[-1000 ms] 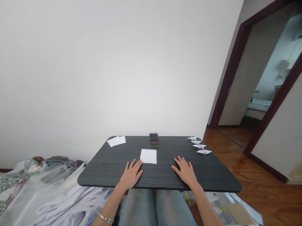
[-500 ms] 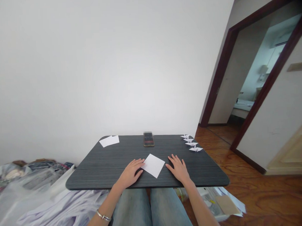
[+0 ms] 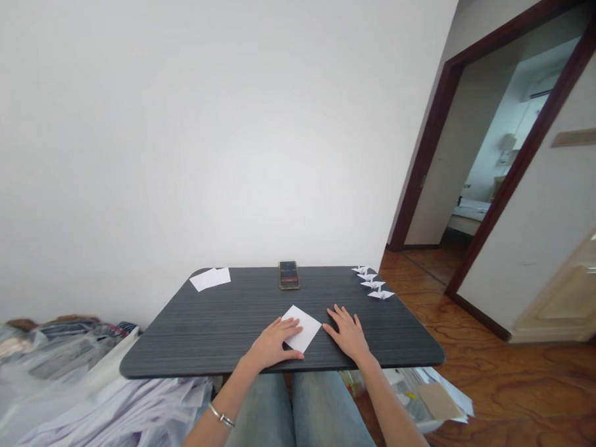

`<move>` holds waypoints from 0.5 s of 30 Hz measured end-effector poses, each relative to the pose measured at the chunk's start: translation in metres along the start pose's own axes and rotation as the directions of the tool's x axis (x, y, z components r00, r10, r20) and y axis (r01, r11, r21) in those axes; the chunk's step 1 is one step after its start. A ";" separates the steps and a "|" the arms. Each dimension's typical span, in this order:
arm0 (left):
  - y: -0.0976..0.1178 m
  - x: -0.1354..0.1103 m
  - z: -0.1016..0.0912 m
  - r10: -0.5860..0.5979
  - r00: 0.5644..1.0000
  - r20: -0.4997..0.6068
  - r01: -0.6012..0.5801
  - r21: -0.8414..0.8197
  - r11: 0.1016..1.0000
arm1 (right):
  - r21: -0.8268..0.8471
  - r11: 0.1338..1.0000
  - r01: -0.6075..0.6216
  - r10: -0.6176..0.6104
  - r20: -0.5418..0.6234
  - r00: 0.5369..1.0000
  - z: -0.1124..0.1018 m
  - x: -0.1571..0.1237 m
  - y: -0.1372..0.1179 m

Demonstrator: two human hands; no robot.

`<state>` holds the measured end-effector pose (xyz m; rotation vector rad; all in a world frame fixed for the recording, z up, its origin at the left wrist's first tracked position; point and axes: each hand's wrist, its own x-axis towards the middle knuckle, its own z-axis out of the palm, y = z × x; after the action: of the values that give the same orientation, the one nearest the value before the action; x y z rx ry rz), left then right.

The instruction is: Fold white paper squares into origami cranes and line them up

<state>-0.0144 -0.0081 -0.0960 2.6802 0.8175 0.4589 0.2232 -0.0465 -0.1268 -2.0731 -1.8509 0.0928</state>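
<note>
A white square sheet of paper [image 3: 306, 326] lies on the dark table, turned so one corner points toward me. My left hand [image 3: 275, 343] rests over its left side, fingers stretched out and thumb apart near the bottom corner. Just beyond the sheet's right corner, my right hand [image 3: 349, 333] lies flat on the table with fingers spread; its thumb tip is at that corner. Neither hand grips anything. Several white folded paper cranes [image 3: 381, 295] stand in a row along the table's right side.
At the table's [image 3: 208, 326] back left lie white paper sheets [image 3: 210, 279]. A phone [image 3: 289, 275] stands at the back middle, near the white wall. Piled cloth [image 3: 114, 429] is on the left; a box of papers [image 3: 434, 402] sits below on the right.
My left hand has slid right, further over the white sheet. The right hand stays nearly in place by the right corner. The whole view has shifted slightly.
</note>
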 end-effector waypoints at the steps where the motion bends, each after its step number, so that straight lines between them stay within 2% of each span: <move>1: 0.000 0.000 0.000 -0.009 1.000 -0.012 0.009 -0.011 1.000 | 0.002 1.000 -0.003 0.003 0.000 1.000 0.000 0.000 0.000; 10: -0.005 -0.002 0.006 -0.076 0.986 -0.150 0.072 -0.032 0.997 | 0.023 1.000 0.014 -0.014 -0.026 1.000 0.000 0.000 0.001; 15: -0.012 -0.003 0.009 -0.139 0.976 -0.165 0.133 -0.047 0.990 | 0.082 0.996 0.024 -0.018 -0.075 0.997 0.000 -0.002 0.002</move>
<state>-0.0193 -0.0024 -0.1092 2.5575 1.0227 0.6652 0.2252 -0.0481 -0.1280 -1.9743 -1.7942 0.0847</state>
